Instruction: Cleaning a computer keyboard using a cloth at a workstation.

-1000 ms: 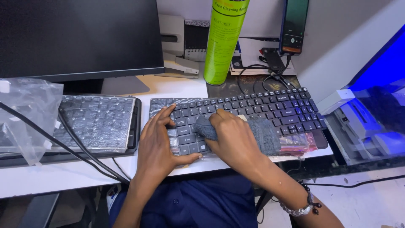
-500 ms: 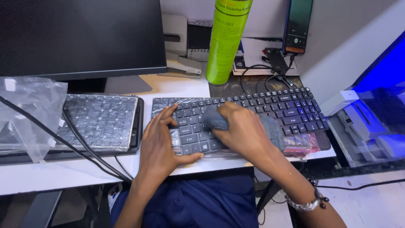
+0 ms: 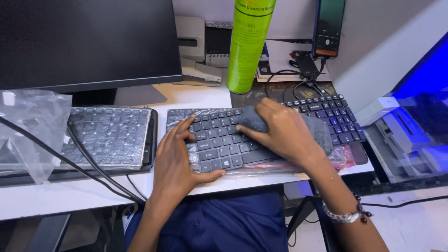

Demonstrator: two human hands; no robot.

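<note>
The left hand (image 3: 175, 161) lies flat, fingers spread and released, bracing the keyboard (image 3: 261, 135) at its near left corner. The right hand (image 3: 284, 133) clenches a grey cloth (image 3: 254, 122) on the keyboard's middle keys. Beyond the keyboard stands a green can (image 3: 247, 46), a phone (image 3: 329, 25) farther right.
</note>
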